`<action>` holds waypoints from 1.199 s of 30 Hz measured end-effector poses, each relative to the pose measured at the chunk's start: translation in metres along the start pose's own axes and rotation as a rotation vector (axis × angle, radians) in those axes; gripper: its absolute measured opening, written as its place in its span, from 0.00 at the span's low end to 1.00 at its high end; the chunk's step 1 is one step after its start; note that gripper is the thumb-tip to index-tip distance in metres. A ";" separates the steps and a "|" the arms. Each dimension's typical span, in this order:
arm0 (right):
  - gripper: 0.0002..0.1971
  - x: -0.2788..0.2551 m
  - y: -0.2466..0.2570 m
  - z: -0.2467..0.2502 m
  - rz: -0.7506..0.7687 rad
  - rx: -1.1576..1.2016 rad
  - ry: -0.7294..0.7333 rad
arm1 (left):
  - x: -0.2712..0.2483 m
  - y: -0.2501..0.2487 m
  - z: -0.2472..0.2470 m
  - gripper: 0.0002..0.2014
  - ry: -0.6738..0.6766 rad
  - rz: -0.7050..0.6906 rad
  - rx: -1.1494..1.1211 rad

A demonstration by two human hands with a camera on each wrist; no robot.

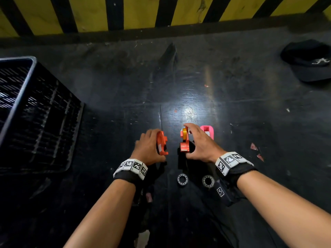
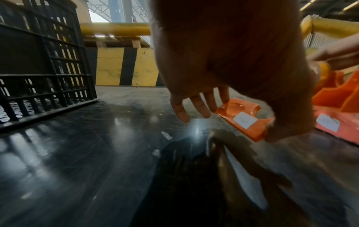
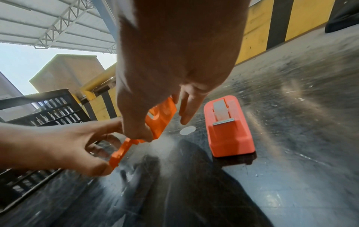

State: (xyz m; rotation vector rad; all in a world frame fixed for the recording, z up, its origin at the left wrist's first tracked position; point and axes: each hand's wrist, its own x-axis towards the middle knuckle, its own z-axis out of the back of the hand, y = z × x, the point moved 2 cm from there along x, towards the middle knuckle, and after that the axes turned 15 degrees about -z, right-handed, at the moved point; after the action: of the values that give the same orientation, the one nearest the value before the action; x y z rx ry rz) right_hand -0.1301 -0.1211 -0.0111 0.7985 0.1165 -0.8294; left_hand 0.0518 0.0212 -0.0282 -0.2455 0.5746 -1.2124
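head view shows your left hand [image 1: 149, 144] gripping one orange dispenser half [image 1: 162, 144] and your right hand [image 1: 200, 142] gripping the other orange half [image 1: 184, 141], held slightly apart over the near middle of the black table [image 1: 197, 86].

The floor [image 1: 232, 77] is black, glossy and badly scuffed, flecked with pale scraps, and a white glare [image 1: 189, 111] lies on it near the middle. At 12 o'clock a low wall [image 1: 139, 13] painted in slanting yellow and black stripes closes it off, with a yellow pipe rail [image 2: 114, 29] above. A black slatted crate [image 1: 44, 113] stands at 9 o'clock. Overhead runs a corrugated roof [image 3: 58, 23] on steel trusses. Beyond it are pale daylight sky [image 3: 15, 61] and a yellowish building [image 3: 68, 72].
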 end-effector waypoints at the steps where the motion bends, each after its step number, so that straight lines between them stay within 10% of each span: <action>1: 0.54 0.000 0.000 0.000 -0.008 0.000 0.013 | -0.002 0.001 -0.002 0.53 0.009 0.022 0.052; 8: 0.54 -0.005 0.001 -0.008 -0.031 0.010 0.017 | -0.010 0.002 -0.016 0.60 0.055 0.086 0.118; 14: 0.56 -0.016 0.005 -0.010 -0.037 0.053 0.007 | 0.003 -0.042 0.013 0.24 -0.176 -0.128 -0.375; 21: 0.56 -0.032 0.013 -0.006 -0.034 0.040 0.016 | -0.003 -0.051 0.016 0.12 -0.251 -0.104 -0.599; 30: 0.52 -0.052 -0.002 -0.002 -0.073 0.026 -0.001 | -0.068 -0.022 -0.034 0.18 0.043 -0.044 -0.100; 36: 0.54 -0.066 -0.014 -0.010 -0.082 0.022 -0.008 | -0.080 -0.027 -0.056 0.29 0.006 -0.110 0.120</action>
State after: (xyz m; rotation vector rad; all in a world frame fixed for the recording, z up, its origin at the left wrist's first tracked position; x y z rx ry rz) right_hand -0.1829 -0.0794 -0.0011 0.8152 0.1340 -0.9130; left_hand -0.0187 0.0934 -0.0398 -0.1735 0.4969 -1.3494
